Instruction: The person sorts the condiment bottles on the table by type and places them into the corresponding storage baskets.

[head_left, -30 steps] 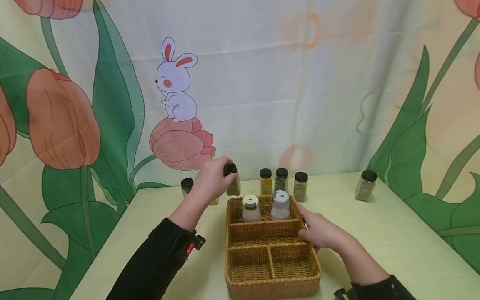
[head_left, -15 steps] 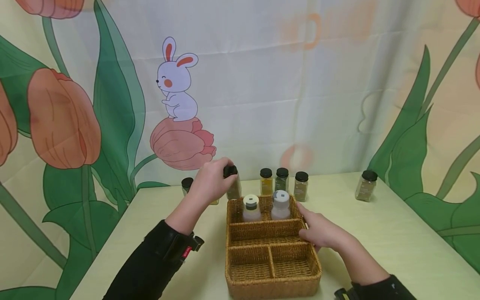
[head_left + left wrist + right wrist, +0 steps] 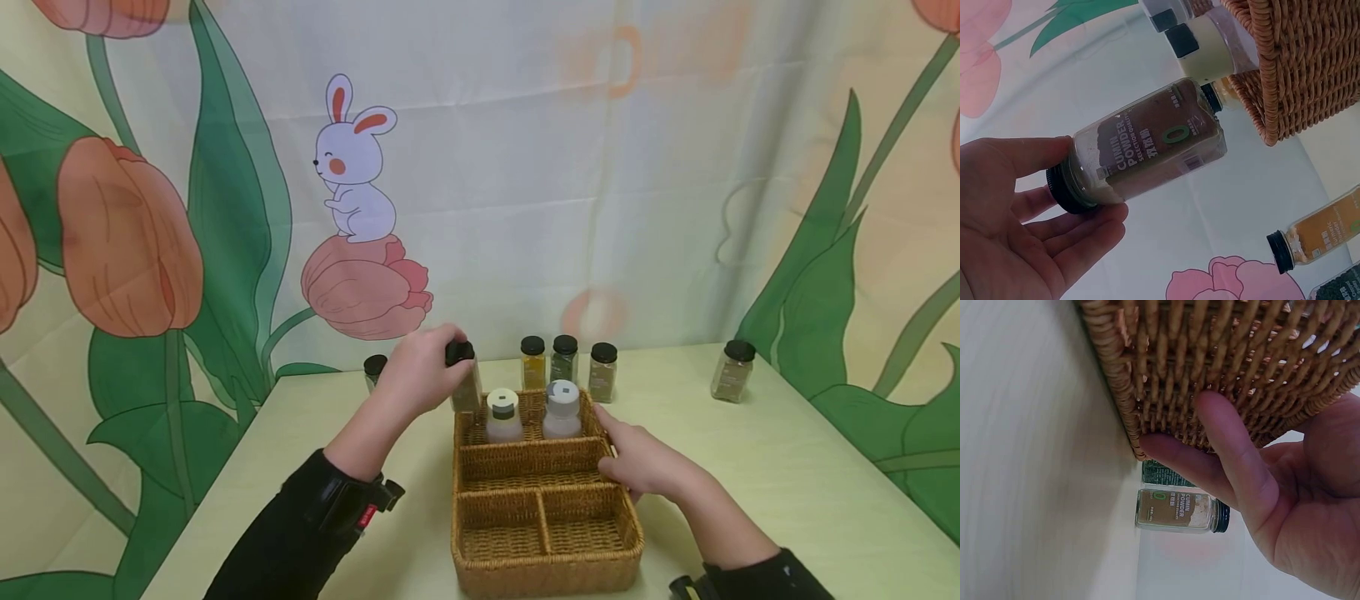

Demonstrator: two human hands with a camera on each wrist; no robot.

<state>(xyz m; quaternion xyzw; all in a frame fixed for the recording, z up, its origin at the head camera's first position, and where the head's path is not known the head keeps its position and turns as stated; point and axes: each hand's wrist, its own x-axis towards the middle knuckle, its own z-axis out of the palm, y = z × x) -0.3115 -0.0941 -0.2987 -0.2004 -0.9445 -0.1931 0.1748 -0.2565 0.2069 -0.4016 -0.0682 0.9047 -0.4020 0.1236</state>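
Observation:
My left hand [image 3: 423,371] pinches a glass jar of cumin powder [image 3: 1154,144] around its black lid and neck. That jar hangs nearly upright by the back left corner of a brown wicker basket [image 3: 547,577]. On the basket's right side, my right hand [image 3: 652,467] grips the wall, two fingers against the outside in the right wrist view and the thumb at the rim. The basket's back compartment holds two clear bottles, one with a cream cap [image 3: 502,402] and one with a white-grey cap [image 3: 562,395]. The compartments in front of them hold nothing.
Behind the basket stand a yellow spice jar [image 3: 533,362], a green one [image 3: 564,360] and a second cumin jar [image 3: 602,372]. Another brown jar [image 3: 732,372] stands far right. A jar [image 3: 373,369] is partly hidden behind my left hand. A printed curtain [image 3: 480,167] hangs behind the table.
My left hand has brought the cumin jar slightly down and nearer, to the basket's back left corner. The right hand and the basket have stayed in place.

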